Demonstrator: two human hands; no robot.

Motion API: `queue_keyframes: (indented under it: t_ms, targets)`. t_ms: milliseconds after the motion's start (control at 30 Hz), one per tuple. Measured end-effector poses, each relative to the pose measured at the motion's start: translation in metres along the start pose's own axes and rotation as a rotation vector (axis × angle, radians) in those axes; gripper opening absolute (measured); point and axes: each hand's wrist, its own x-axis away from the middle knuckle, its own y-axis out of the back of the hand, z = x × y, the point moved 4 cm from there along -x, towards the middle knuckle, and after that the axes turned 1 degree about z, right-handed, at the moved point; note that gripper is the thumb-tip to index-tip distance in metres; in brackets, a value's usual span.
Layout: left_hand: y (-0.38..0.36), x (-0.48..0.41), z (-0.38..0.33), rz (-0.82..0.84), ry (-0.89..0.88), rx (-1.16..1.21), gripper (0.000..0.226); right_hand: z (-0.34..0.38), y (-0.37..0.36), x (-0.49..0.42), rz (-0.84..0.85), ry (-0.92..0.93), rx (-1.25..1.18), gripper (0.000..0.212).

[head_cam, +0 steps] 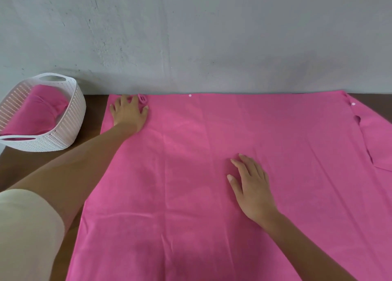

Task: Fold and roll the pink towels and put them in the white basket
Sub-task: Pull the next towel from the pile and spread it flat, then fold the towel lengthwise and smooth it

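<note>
— Two hands, both flat?
— Yes. The left hand (129,113) presses the towel (212,206) at its far left corner, fingers spread, beside a loop (143,99). The right hand (252,187) lies palm down mid-towel, well apart from it.
— How does the towel lie?
— Spread on the table (93,102), far edge along the wall. Its near and right ends leave the frame, so its long axis is unclear.
— The basket (72,119)?
— Far left, holding a roll (38,111) lying lengthwise.

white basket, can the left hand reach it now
Probably yes: the left hand rests flat on the spread towel at its far left corner, and the white basket stands beside it with only bare table between.
</note>
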Motion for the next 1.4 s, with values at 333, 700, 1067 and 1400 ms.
queue_keyframes:
  t_ms: [333, 700, 1067, 1400]
  targets:
    - [0.006, 0.092, -0.046, -0.097, -0.041, 0.048, 0.05, -0.039, 0.028, 0.046, 0.002, 0.03, -0.026, 0.061]
    - [-0.001, 0.221, -0.189, -0.13, -0.318, 0.146, 0.036, -0.143, 0.079, 0.137, -0.025, -0.045, -0.061, 0.057]
    - [-0.048, 0.368, -0.361, 0.013, -0.614, 0.195, 0.051, -0.29, 0.121, 0.259, -0.15, -0.191, -0.084, 0.052]
    - [-0.093, 0.462, -0.512, 0.195, -0.845, 0.176, 0.06, -0.398, 0.151, 0.331, -0.195, -0.453, -0.138, 0.058]
